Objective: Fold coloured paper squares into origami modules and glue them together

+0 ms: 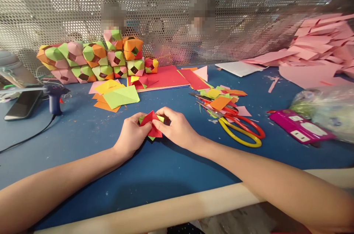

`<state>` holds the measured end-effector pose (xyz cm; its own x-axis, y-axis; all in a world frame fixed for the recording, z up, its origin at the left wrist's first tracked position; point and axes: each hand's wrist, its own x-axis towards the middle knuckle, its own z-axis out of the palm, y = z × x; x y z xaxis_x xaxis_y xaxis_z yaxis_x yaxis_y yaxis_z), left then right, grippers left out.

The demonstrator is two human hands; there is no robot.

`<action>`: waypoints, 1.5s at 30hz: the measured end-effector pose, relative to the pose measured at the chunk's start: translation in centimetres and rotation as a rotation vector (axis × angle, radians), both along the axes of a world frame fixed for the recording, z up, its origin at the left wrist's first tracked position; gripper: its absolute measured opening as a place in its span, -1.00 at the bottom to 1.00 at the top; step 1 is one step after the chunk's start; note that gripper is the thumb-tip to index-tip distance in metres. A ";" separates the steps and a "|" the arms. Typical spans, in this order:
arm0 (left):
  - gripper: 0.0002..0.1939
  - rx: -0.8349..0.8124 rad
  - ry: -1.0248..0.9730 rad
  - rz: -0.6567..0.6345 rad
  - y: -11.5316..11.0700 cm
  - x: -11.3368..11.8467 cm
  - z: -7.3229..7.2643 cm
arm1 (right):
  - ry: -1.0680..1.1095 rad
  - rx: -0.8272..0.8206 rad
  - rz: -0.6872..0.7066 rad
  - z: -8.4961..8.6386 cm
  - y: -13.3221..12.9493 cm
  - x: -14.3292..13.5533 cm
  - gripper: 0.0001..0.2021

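"Where's that red-and-green folded paper (151, 118)?"
"Over the blue surface (177, 169), left hand (130, 131) and right hand (177, 126) both pinching it."
"Any advice?"
"I'd press evenly, keeping the corners aligned."

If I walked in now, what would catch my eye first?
Probably the bright stack of paper shapes before the mesh, back left. Next, the red-and-green fold in the grip of the left hand and right hand, near the middle. Far right, a pink paper heap.
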<state>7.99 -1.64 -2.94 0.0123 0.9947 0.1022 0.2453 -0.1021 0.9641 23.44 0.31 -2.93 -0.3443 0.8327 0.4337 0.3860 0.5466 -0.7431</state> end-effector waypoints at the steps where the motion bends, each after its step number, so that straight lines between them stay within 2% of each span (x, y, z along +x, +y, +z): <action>1: -0.89 0.012 0.033 -0.001 -0.1 0.0 0.0 | 0.004 0.000 0.001 0.0 0.0 0.0 -0.93; 7: -0.88 0.045 0.116 0.016 -0.4 0.2 0.4 | 0.053 0.008 -0.027 0.0 -0.2 -0.3 -0.84; 14: -0.82 -0.003 0.062 -0.015 -0.3 0.2 0.5 | 0.008 0.109 -0.051 0.0 0.3 0.1 -0.84; 20: -0.93 -0.009 0.098 -0.001 0.0 0.0 0.1 | -0.015 0.201 -0.016 -0.4 0.1 0.1 -0.86; 26: -0.94 -0.014 0.079 0.027 -0.1 0.2 0.3 | 0.023 0.135 0.041 -0.6 -0.2 0.0 -0.89; 33: -0.88 -0.020 -0.061 0.075 0.2 -0.3 0.4 | 0.011 0.027 0.110 -0.3 0.3 -0.6 -0.81; 37: -0.89 -0.004 -0.059 0.087 0.3 -0.3 0.5 | 0.024 -0.067 0.146 -0.3 0.8 -0.8 -0.78; 40: -0.88 0.000 -0.087 0.095 0.4 0.0 0.5 | 0.017 -0.120 0.200 0.5 1.2 -0.1 -0.76; 42: -0.88 -0.008 -0.122 0.081 0.5 0.2 0.5 | -0.044 -0.156 0.289 1.5 1.4 1.1 -0.74; 45: -0.85 0.035 -0.101 0.068 0.9 0.5 0.2 | -0.213 -0.112 0.326 3.4 -0.1 3.8 -0.69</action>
